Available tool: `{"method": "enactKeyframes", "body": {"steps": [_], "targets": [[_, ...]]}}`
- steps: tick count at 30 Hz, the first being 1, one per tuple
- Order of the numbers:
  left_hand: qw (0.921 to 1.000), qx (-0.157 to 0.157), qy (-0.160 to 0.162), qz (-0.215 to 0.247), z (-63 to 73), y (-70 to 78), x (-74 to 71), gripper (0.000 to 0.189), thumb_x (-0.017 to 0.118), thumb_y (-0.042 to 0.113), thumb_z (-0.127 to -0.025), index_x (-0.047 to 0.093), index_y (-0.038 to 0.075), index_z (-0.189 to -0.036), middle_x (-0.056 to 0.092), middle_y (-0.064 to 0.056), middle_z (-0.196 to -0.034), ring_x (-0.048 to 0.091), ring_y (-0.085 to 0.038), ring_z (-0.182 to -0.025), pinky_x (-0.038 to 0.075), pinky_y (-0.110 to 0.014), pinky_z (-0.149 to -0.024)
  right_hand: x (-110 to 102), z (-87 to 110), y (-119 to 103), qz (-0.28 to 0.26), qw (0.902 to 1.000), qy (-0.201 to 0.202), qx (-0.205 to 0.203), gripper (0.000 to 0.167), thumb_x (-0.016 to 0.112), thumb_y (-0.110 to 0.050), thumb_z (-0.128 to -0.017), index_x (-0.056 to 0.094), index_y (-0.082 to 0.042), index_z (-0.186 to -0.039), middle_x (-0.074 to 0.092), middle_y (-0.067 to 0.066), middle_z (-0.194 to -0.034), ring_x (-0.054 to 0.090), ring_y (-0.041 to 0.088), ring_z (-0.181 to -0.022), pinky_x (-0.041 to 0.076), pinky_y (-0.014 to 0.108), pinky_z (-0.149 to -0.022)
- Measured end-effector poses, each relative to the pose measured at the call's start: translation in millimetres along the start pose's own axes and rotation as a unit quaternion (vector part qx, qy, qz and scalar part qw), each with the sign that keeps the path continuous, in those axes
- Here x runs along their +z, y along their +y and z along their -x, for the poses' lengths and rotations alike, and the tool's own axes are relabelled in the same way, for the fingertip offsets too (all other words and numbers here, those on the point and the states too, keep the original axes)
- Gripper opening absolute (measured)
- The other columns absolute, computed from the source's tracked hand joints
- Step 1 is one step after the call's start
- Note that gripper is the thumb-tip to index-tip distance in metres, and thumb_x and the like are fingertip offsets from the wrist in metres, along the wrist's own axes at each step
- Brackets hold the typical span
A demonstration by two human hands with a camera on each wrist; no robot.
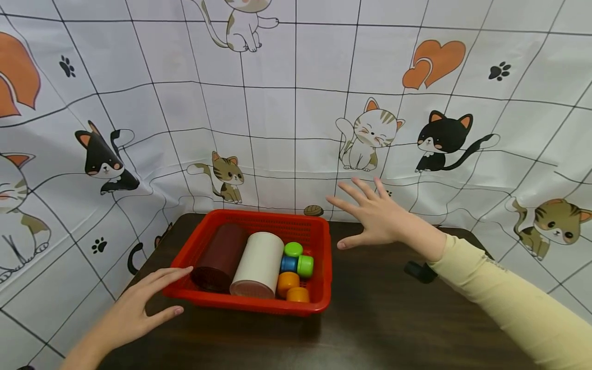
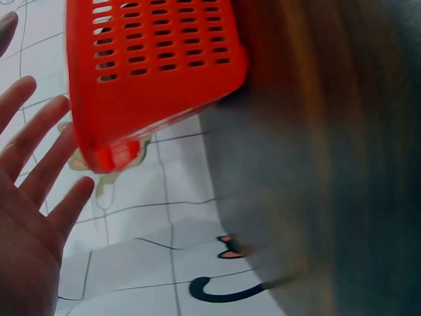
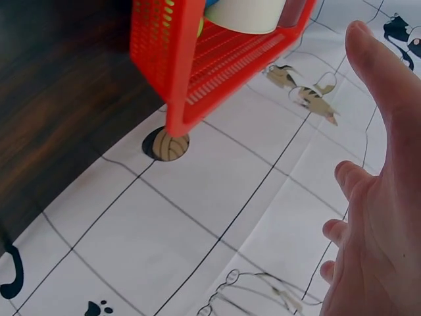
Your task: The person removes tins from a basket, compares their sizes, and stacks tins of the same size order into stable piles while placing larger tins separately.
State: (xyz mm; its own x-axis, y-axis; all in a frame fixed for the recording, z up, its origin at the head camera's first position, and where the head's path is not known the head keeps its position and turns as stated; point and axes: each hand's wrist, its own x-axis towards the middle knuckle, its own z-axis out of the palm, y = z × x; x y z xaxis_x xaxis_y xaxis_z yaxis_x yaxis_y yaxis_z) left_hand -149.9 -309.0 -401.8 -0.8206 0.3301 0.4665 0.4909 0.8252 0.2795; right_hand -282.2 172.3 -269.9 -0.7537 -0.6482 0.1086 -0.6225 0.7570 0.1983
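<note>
A red plastic basket (image 1: 322,267) with slotted walls stands on the dark table. Inside lie a dark brown cylinder (image 1: 221,257) and a white cylinder (image 1: 260,259), side by side. To their right are small rounded pieces: green ones (image 1: 293,250), a blue one (image 1: 289,264) and orange ones (image 1: 288,283). My left hand (image 1: 134,308) is at the basket's near left corner, fingers extended; whether a fingertip touches the rim I cannot tell. Beyond the basket's right side, my right hand (image 1: 374,213) is raised with its fingers spread, holding nothing. Both wrist views show straight fingers beside the basket.
The dark wooden table (image 1: 398,318) extends to the right of the basket and in front of it. A white sheet (image 1: 296,113) with grid lines and printed cats hangs behind and on both sides. Near the right sleeve is a small black object (image 1: 420,271).
</note>
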Motion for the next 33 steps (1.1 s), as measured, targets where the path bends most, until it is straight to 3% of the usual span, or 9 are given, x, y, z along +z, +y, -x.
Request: {"method": "enactKeyframes", "body": {"steps": [4,8,11,15,20,26,33], "targets": [[0.9994,0.004,0.034,-0.009,6.5,-1.9,9.5,0.066,0.089,0.024,-0.071,0.063,0.029,-0.132,0.062,0.009,-0.126,0.047,0.011,-0.112,0.054,-0.033,-0.083,-0.2,-7.4,-7.5,-0.002,1.0,-0.002,-0.007,0.1,0.057,-0.081,-0.077,0.021,-0.035,-0.158,0.011,0.008,-0.168,0.003,0.038,-0.154,0.0,0.071,-0.116],[0.9977,0.007,0.066,0.013,10.7,-5.0,17.3,0.059,0.089,0.017,-0.07,0.069,0.029,-0.124,0.065,0.008,-0.119,0.048,0.011,-0.109,0.043,-0.01,-0.088,1.0,-15.0,-14.8,-0.014,0.9998,-0.008,-0.013,0.1,0.057,-0.082,-0.077,0.021,-0.035,-0.158,0.009,0.008,-0.168,0.0,0.037,-0.155,-0.004,0.07,-0.117],[0.9954,0.016,0.089,0.031,11.5,-7.9,21.9,0.055,0.089,0.01,-0.067,0.073,0.029,-0.115,0.066,0.009,-0.112,0.048,0.011,-0.105,0.036,-0.002,-0.088,1.6,-20.9,-18.7,-0.017,0.9997,-0.014,-0.015,0.1,0.056,-0.082,-0.077,0.02,-0.034,-0.158,0.008,0.007,-0.168,-0.001,0.037,-0.155,-0.005,0.069,-0.117],[0.9927,0.04,0.11,0.029,9.2,-12.9,25.5,0.053,0.09,0.003,-0.061,0.076,0.031,-0.105,0.066,0.012,-0.104,0.049,0.008,-0.1,0.037,-0.003,-0.085,1.5,-30.7,-22.6,-0.017,0.9995,-0.02,-0.018,0.099,0.056,-0.08,-0.079,0.021,-0.033,-0.158,0.009,0.008,-0.168,0.001,0.038,-0.155,-0.005,0.069,-0.117],[0.9917,0.061,0.111,0.022,5.9,-17.9,27.5,0.055,0.088,-0.004,-0.06,0.077,0.031,-0.101,0.067,0.014,-0.103,0.049,0.006,-0.099,0.04,-0.007,-0.083,2.2,-44.3,-28.2,-0.034,0.9986,-0.034,-0.023,0.097,0.062,-0.075,-0.079,0.024,-0.032,-0.157,0.01,0.009,-0.168,0.004,0.04,-0.154,-0.001,0.069,-0.117],[0.9924,0.06,0.104,0.028,5.9,-14.3,27.8,0.055,0.086,-0.008,-0.061,0.077,0.029,-0.101,0.066,0.014,-0.102,0.048,0.005,-0.099,0.038,-0.006,-0.085,8.6,-63.7,-34.2,-0.026,0.9971,-0.063,-0.032,0.099,0.068,-0.071,-0.077,0.025,-0.032,-0.157,0.013,0.009,-0.167,0.01,0.041,-0.153,0.011,0.067,-0.119],[0.9956,0.046,0.079,-0.02,1.2,-3.9,22.7,0.052,0.085,-0.001,-0.067,0.072,0.034,-0.104,0.064,0.014,-0.106,0.048,0.004,-0.099,0.038,-0.006,-0.083,18.4,-85.0,-40.0,-0.027,0.9934,-0.107,-0.033,0.106,0.077,-0.065,-0.071,0.023,-0.033,-0.157,0.012,0.007,-0.168,0.012,0.038,-0.153,0.022,0.06,-0.119]]}}
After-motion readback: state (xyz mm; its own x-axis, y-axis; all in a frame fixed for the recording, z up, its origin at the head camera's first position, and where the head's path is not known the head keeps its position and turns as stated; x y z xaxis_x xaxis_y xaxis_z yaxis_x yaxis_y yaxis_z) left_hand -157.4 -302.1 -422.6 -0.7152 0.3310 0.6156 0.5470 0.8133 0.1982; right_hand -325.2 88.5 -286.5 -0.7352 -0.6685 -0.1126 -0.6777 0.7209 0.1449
